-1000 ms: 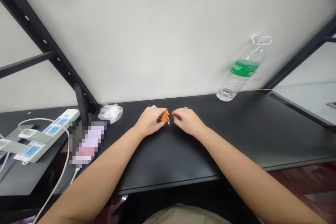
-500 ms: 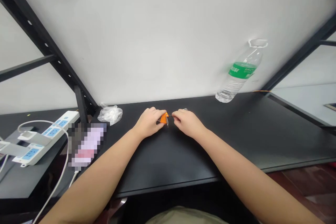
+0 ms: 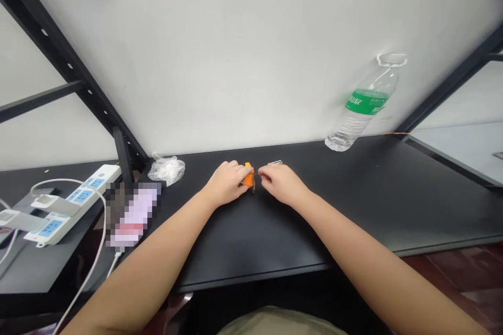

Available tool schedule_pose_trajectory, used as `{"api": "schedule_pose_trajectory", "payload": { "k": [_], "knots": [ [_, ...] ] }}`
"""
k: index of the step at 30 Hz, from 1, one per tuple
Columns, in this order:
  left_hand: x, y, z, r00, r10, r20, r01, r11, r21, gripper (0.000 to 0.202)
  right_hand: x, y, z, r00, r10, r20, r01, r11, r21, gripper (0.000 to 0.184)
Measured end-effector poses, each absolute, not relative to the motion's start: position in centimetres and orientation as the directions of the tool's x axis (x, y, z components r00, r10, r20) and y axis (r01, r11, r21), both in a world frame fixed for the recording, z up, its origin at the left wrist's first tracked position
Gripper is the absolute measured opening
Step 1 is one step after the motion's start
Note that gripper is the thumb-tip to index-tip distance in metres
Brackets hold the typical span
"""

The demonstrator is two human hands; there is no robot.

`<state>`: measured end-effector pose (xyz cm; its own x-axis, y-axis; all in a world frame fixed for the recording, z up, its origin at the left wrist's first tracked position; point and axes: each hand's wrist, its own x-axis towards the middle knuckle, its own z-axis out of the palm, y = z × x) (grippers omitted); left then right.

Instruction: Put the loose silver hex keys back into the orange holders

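Observation:
My left hand [image 3: 227,183] is closed around a small orange object [image 3: 248,175], gripping it between thumb and fingers. Small metal-looking bits hang at the orange object's right side. My right hand [image 3: 282,183] is pinched shut just to the right of it, on a thin dark rod-like piece [image 3: 255,174] that spans the short gap to the orange object. Whether the two are joined I cannot tell. A shiny metal item [image 3: 277,162] shows partly behind my right hand, the rest of it hidden.
Both hands are over a black tabletop [image 3: 251,241] against a white wall. A clear bottle with a green label [image 3: 367,102] leans at the back right. On the left are a crumpled plastic bag [image 3: 167,169], a blurred-out phone [image 3: 135,214] and a white power strip [image 3: 74,204] with cables.
The orange object has turned slightly in my left hand and sits a little further right. My right hand keeps its pinch in nearly the same place. The view has shifted slightly.

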<state>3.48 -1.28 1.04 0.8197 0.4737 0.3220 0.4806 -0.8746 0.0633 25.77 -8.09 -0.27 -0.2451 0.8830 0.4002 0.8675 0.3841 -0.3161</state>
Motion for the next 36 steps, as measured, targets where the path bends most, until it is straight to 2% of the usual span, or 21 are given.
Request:
{"api": "schedule_pose_trajectory", "payload": {
  "k": [8,20,23,25,28,30,33,36],
  "knots": [
    [3.3,-1.0,1.0,0.780,0.522,0.345,0.509,-0.850,0.133,0.044,26.1,-8.1,-0.4,-0.203,0.896,0.395,0.882,0.342,-0.324,0.017],
    [3.3,-0.9,1.1,0.795,0.500,0.343,0.483,-0.864,0.142,0.045,26.0,-8.4,-0.1,-0.204,0.892,0.404,0.907,0.328,-0.265,0.018],
    [3.2,-0.8,0.9,0.786,0.511,0.348,0.492,-0.858,0.149,0.046,25.8,-8.5,0.3,-0.167,0.879,0.447,0.872,0.343,-0.349,0.016],
    [3.2,-0.8,0.9,0.786,0.511,0.348,0.488,-0.858,0.159,0.047,25.5,-8.6,0.6,-0.112,0.884,0.454,0.805,0.349,-0.480,0.014],
    [3.3,-0.9,1.1,0.787,0.499,0.363,0.468,-0.866,0.176,0.049,25.2,-8.7,0.7,-0.047,0.921,0.388,0.626,0.330,-0.707,0.014],
    [3.4,-1.1,1.1,0.782,0.490,0.384,0.454,-0.871,0.188,0.049,24.9,-8.6,0.6,-0.051,0.938,0.342,0.527,0.316,-0.789,0.015],
    [3.6,-1.3,1.1,0.781,0.481,0.398,0.436,-0.877,0.203,0.047,24.6,-8.7,0.4,-0.089,0.936,0.341,0.493,0.339,-0.801,0.011],
    [3.8,-1.5,1.1,0.797,0.456,0.395,0.405,-0.890,0.209,0.040,24.2,-8.9,0.6,-0.146,0.915,0.376,0.533,0.393,-0.749,0.005]
  ]
}}
